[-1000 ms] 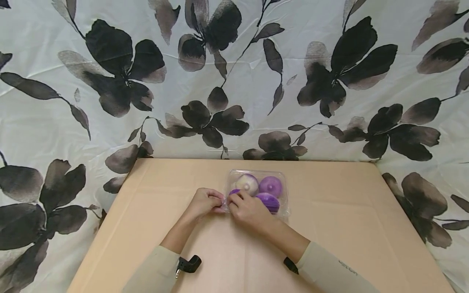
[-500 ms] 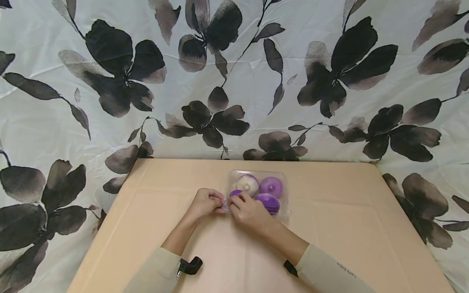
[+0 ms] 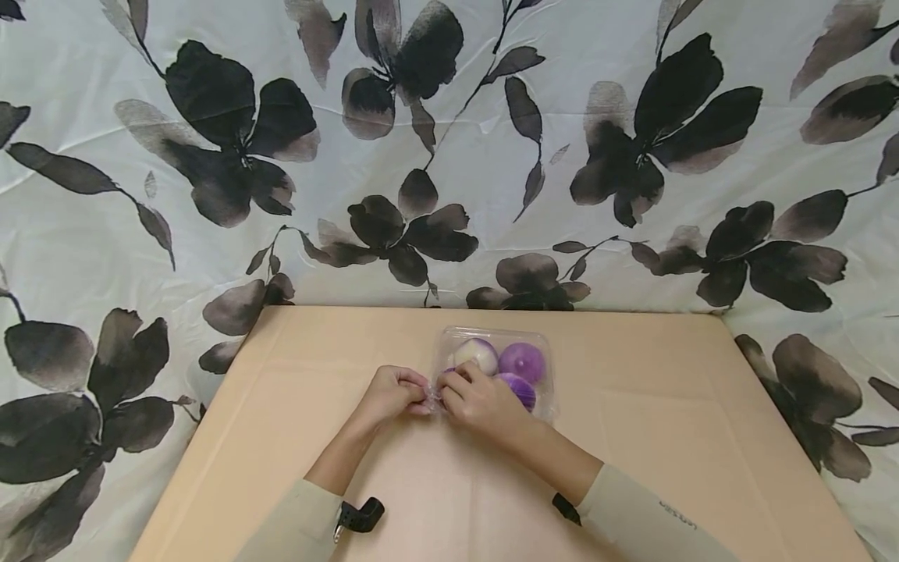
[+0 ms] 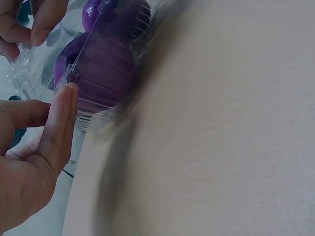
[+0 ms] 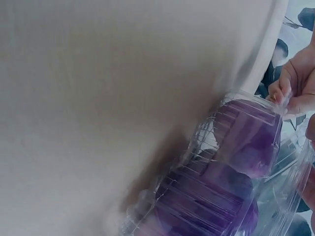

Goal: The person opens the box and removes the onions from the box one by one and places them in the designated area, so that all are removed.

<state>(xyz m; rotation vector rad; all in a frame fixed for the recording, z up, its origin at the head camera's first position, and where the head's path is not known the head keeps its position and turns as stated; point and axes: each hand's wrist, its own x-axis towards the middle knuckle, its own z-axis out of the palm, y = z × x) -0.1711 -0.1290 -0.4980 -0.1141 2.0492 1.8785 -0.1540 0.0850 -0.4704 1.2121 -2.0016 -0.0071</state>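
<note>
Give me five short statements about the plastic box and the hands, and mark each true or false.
1. The clear plastic box sits on the tan table. True.
2. The box holds green apples. False: it holds purple and whitish round pieces.
3. Both hands meet at the box's left edge, the left hand pinching the rim. True.
4. The right hand rests flat on the table, away from the box. False: its fingers are on the box.
5. The box stands near the table's far edge. True.

tan table (image 3: 702, 406) before floral cloth backdrop (image 3: 211, 117)
</note>
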